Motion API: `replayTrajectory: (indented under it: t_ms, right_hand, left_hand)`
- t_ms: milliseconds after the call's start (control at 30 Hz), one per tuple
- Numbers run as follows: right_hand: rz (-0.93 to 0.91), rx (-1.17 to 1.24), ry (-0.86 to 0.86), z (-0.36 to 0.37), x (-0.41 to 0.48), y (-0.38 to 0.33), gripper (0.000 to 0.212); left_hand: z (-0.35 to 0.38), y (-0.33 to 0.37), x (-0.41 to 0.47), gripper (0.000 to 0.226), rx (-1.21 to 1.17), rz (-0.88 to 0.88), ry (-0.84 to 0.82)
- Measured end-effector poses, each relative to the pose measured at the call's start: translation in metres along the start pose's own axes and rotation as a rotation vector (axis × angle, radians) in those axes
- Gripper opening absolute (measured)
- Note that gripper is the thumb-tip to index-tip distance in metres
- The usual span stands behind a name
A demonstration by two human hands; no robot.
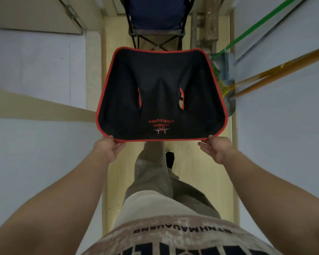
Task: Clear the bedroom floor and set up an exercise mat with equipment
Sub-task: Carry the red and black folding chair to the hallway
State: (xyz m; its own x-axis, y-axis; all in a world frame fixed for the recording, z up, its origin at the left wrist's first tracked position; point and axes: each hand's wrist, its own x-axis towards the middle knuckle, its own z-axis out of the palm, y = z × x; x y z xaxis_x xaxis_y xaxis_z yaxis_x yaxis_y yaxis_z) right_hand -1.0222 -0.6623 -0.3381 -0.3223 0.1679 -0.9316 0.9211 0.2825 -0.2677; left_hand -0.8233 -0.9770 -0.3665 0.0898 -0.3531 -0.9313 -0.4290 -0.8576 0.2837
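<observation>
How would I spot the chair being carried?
Look along the narrow wooden floor between pale walls. The left hand and right hand hold the near edge of a black chair with red trim and red writing; the blue chair beyond it shows no red.

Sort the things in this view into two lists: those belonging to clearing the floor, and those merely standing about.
In the job: black fabric folding chair with red trim; left hand and right hand, gripping its near edge.

Standing about: dark blue fabric folding chair beyond; two wooden handles and a green handle leaning at the right.
</observation>
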Motion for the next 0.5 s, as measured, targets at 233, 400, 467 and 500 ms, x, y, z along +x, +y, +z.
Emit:
replayTrajectory:
  t_ms: [233, 400, 467, 500]
  right_hand:
    - [-0.069, 0.025, 0.029, 0.012, 0.011, -0.004, 0.027]
    - [-0.146, 0.015, 0.036, 0.029, 0.016, -0.033, 0.027]
    - [-0.149, 0.030, 0.042, 0.034, 0.019, -0.043, 0.026]
    - [-0.149, 0.040, 0.046, 0.036, 0.021, -0.048, 0.025]
  left_hand:
    - [0.012, 0.006, 0.007, 0.030, -0.114, 0.099, 0.010]
    - [0.035, 0.042, 0.011, 0.026, -0.096, 0.126, 0.010]
    - [0.044, 0.053, 0.011, 0.027, -0.074, 0.131, 0.008]
    - [0.047, 0.057, 0.011, 0.027, -0.062, 0.126, -0.006]
